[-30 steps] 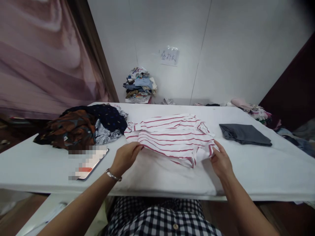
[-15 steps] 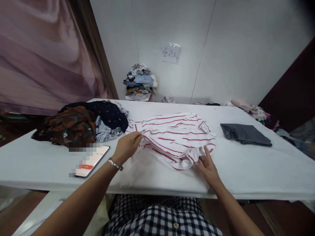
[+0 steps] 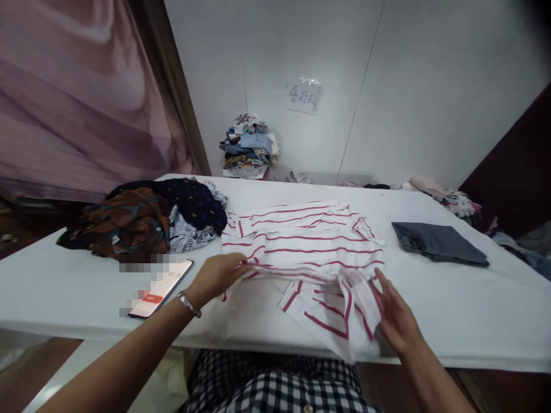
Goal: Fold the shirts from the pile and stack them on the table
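Note:
A white shirt with red stripes (image 3: 318,248) lies spread on the white table in front of me. My left hand (image 3: 226,275) pinches its near edge at the left, thumb and fingers pressed together on the cloth. At the right end, my right hand (image 3: 395,312) grips the near corner, with its fingers fairly straight along the edge and its thumb partly hidden by the cloth. Between my hands a loose striped flap hangs toward me over the table's front edge.
At the left are a heap of dark and brown printed clothes (image 3: 133,221) and a phone (image 3: 161,289). A folded dark grey garment (image 3: 439,244) lies at the right. Behind the table stand a stack of clothes (image 3: 249,146) and more garments (image 3: 447,195).
The shirt's near edge has been drawn out straighter and a flap has dropped toward me. My right hand has moved right and nearer to me; my left hand has shifted slightly lower.

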Available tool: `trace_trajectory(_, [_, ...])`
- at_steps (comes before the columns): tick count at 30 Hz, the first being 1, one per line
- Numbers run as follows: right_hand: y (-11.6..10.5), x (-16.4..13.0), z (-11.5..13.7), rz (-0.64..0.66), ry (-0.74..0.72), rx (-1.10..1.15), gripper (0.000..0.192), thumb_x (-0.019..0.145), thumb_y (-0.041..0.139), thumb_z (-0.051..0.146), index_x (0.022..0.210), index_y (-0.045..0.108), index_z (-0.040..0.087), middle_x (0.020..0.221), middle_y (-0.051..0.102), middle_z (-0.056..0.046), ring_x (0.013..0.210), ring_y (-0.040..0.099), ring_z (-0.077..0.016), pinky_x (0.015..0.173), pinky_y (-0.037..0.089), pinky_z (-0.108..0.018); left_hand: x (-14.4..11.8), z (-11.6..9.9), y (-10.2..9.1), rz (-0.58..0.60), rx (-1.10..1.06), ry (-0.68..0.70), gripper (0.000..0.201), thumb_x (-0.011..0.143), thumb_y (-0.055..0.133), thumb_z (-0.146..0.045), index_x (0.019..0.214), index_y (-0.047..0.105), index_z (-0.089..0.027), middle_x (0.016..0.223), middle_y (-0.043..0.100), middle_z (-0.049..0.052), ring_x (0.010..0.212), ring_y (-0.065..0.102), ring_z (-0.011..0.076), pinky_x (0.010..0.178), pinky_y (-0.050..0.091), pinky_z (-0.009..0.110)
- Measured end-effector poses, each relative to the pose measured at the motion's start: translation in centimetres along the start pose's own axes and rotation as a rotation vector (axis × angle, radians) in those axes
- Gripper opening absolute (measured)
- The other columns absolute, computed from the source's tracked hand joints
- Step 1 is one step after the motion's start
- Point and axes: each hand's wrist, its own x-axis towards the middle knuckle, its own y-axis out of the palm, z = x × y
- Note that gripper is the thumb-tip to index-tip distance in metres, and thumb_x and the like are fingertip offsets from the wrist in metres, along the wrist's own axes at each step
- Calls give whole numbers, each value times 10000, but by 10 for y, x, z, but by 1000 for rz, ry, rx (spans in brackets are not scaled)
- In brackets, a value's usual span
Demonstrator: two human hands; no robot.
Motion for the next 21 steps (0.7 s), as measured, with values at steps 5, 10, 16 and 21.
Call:
trace_trajectory(5, [-17, -34, -52, 0, -155, -293, 886, 725, 759, 404, 1480, 295, 401, 1094, 702, -25, 1004, 674, -243, 826, 568, -375, -37, 4, 29, 122, -38, 178, 211, 824, 588, -396, 964, 669, -261, 855, 709, 23, 741, 646, 196, 659, 449, 287])
trace_trajectory(10, [-29, -53, -69, -8, -465, -903, 554, 710, 734, 402, 1248, 631, 322, 1292, 623, -33, 1292, 484, -330, 1116, 358, -500, -55, 21, 40, 73, 26, 91, 439, 734, 449, -106, 1096, 649, -252, 1007, 692, 55, 871, 653, 223, 740, 510, 342])
trace_trajectory(16, [-43, -61, 12, -222, -154, -443, 661, 667, 741, 454, 1298, 569, 361, 1371, 570, -30, 1129, 622, -334, 841, 590, -391, -60, 37, 33, -115, -248, -42, 195, 765, 493, -207, 873, 654, -228, 1051, 699, 64, 963, 659, 233, 821, 545, 324])
trace_trajectory(21, [-34, -65, 72, -286, -144, -380, 683, 690, 656, 521, 1350, 484, 487, 1390, 545, 18, 1193, 569, -343, 913, 565, -449, -62, 36, 9, -90, -571, -115, 214, 816, 543, -383, 869, 675, -223, 980, 730, 60, 945, 672, 222, 823, 544, 274])
